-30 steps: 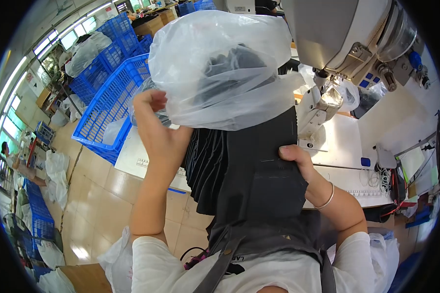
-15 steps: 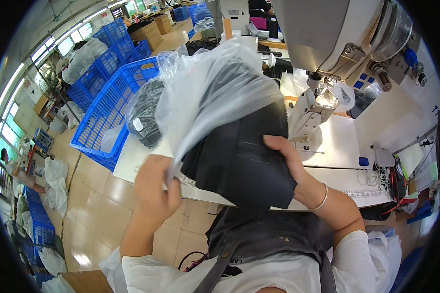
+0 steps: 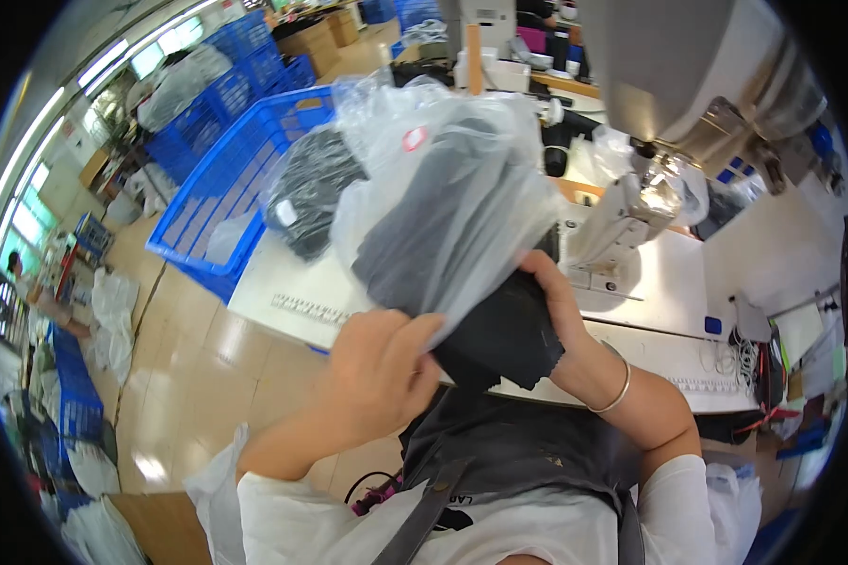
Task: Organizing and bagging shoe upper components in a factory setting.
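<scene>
Hands first: two of them, both the person's own, raised in front of the chest. The left hand (image 3: 377, 367) is closed on the lower edge of a clear plastic bag (image 3: 443, 188), fingers pinching the film. The right hand (image 3: 551, 292) grips the stack of dark fabric pieces (image 3: 499, 330) from the right, its fingers wrapped over the edge; one thin bangle (image 3: 612, 400) sits on that wrist. The stack lies half inside the bag, above the near edge of the white table (image 3: 292, 282); how many pieces it holds cannot be counted. A second bagged dark bundle (image 3: 306, 188) rests on the table to the left, just beside one large blue crate (image 3: 226, 179). More blue crates stand farther back, too blurred to count. One sewing machine (image 3: 688, 104) rises on the right, its top cut off by the frame. Another person (image 3: 28, 292) shows only partly at the far left rim.
</scene>
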`<state>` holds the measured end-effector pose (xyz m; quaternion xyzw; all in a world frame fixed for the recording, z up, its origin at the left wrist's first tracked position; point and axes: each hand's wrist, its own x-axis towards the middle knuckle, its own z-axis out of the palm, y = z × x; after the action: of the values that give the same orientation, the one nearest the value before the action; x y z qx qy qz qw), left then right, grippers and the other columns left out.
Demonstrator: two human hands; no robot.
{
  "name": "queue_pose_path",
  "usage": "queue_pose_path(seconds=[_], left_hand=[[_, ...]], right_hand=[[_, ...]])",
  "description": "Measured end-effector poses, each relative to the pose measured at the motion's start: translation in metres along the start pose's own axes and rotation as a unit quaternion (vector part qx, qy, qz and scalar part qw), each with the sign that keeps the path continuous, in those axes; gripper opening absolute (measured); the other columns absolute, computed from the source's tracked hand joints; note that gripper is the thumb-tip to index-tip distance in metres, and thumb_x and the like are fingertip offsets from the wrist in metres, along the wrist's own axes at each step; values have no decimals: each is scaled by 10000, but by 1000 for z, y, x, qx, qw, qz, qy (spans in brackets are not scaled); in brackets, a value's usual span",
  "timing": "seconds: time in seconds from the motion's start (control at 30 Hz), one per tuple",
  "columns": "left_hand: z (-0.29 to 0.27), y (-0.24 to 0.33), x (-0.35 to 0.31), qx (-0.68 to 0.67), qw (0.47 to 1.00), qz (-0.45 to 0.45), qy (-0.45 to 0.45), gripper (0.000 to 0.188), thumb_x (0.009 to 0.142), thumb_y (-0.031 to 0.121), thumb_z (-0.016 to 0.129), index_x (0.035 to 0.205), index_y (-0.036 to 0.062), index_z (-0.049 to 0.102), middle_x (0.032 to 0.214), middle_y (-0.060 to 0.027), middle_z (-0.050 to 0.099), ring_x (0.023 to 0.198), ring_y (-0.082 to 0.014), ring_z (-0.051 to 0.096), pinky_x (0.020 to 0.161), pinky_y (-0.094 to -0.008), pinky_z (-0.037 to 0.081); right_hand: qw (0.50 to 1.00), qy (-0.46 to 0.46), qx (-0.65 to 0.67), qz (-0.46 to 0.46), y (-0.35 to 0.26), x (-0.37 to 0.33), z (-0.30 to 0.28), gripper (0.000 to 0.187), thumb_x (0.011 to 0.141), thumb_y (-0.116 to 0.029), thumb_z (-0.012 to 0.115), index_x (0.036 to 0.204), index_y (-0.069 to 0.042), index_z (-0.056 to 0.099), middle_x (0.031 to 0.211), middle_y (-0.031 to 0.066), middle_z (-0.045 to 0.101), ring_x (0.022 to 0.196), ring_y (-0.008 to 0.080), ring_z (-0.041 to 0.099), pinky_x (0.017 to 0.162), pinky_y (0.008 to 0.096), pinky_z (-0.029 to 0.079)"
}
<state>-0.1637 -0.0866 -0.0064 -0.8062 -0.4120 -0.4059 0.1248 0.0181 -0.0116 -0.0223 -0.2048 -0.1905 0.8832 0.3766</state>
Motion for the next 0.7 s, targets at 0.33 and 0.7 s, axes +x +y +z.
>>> queue_pose_path(seconds=[0.33,0.7], left_hand=[[6,-40,-35,172,978,52,107,421,616,-25,624,1028,-3,543,813,-124,484,616,-265,494,539,-381,388],[2,-6,-3,117,990,-6,77,463,600,35,579,1055,-40,537,793,-108,536,629,-229,549,509,-304,446]], right_hand=[[1000,13,14,-17,-5,7,-9,410,902,-258,358,1224,-15,428,1158,152,543,1061,256,551,960,381,425],[985,28,49,-164,13,34,7,329,871,-323,534,1074,-64,541,996,88,592,973,232,558,861,386,452]])
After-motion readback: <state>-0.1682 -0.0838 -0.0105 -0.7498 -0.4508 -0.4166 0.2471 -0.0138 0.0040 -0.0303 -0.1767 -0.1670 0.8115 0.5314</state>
